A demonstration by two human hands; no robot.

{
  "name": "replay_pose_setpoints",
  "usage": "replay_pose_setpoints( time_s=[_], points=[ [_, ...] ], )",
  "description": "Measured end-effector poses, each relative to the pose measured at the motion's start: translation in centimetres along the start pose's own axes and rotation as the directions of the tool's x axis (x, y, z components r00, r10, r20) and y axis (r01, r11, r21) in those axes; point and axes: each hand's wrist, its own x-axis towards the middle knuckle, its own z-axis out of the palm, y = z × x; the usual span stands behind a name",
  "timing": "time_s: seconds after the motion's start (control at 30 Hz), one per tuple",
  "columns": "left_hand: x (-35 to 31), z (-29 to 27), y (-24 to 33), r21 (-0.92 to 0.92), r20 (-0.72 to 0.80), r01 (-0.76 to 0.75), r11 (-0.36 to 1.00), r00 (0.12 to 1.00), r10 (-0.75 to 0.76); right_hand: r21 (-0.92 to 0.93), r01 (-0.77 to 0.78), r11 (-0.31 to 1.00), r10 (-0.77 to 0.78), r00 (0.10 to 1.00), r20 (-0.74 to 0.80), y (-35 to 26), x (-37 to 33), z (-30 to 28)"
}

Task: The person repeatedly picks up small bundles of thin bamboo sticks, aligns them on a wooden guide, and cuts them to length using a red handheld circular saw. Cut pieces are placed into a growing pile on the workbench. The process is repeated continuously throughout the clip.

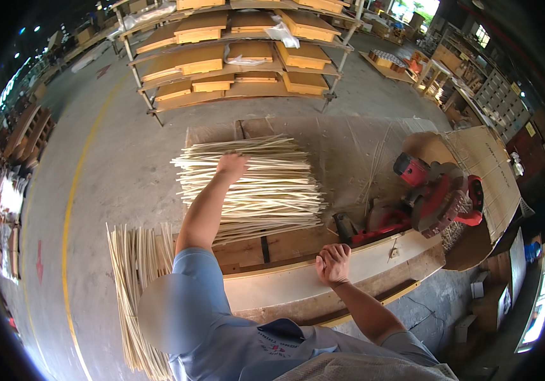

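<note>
A broad pile of thin pale wooden strips point(266, 200) lies across the bench, most of them running left to right. My left hand point(232, 166) is on the far left part of this pile, its fingers closed around some strips; the fingertips are partly hidden. My right hand point(334, 263) rests by the upper edge of a long pale board point(272, 291) at the bench's near side. Its fingers are curled in, and whatever may be inside them is hidden. Right of that hand stands a red miter saw point(434, 200).
A second bundle of strips point(136, 286) stands at the bench's left end. Cardboard point(485, 178) surrounds the saw's right side. Beyond the bench, a shelf rack point(234, 63) holds yellowish wooden panels. A yellow line point(72, 203) runs along the floor at left.
</note>
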Motion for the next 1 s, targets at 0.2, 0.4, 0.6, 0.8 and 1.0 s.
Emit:
replay_pose_setpoints(
  time_s=[0.2,0.4,0.6,0.8,1.0],
  points=[
    [-0.1,2.1,-0.1,0.003,-0.127,0.052,0.999,0.991,-0.052,-0.022,-0.011,1.000,0.011,1.000,0.013,-0.5,0.4,0.0],
    [-8.3,-0.6,4.7,-0.300,-0.662,-0.068,0.951,0.733,-0.157,-0.055,0.050,0.997,-0.047,0.998,0.042,-0.7,1.1,1.1],
    [-24.7,-4.6,10.6,-0.692,-0.698,-0.244,0.680,0.469,-0.542,0.395,-0.474,0.787,0.467,0.876,0.120,-4.1,1.9,1.6],
    [-41.8,-1.0,9.8,-0.779,-0.537,0.109,0.618,0.392,-0.747,0.618,-0.772,0.150,0.018,0.627,0.779,-19.5,-0.1,7.3],
    [-51.0,3.6,10.3,-0.584,-0.402,0.566,0.581,0.420,-0.813,0.133,-0.980,0.151,-0.146,0.111,0.983,-30.5,1.1,9.6]
  ],
)
